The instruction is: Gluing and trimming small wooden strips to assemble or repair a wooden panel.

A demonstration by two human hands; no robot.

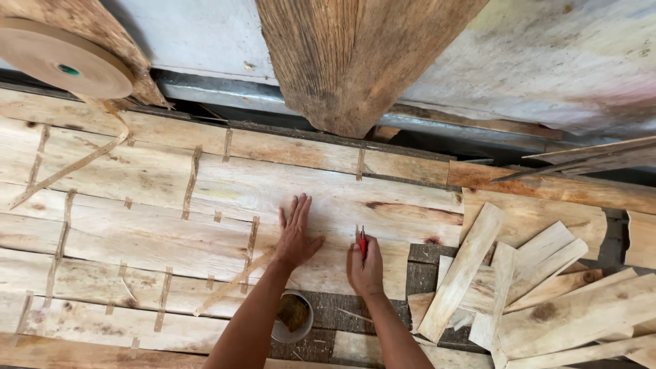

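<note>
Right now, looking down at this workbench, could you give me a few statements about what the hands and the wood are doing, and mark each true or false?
1. The left hand lies flat, fingers spread, on the veneer sheet. True.
2. The right hand holds a hammer. False: it holds a small red-handled cutter, blade end pointing away from the person.
3. A roll of brown paper tape sits at the top left. True.
4. The loose wood offcuts are piled to the left of both hands. False: they lie to the right.
5. A small round cup sits near the left forearm. True.
</note>
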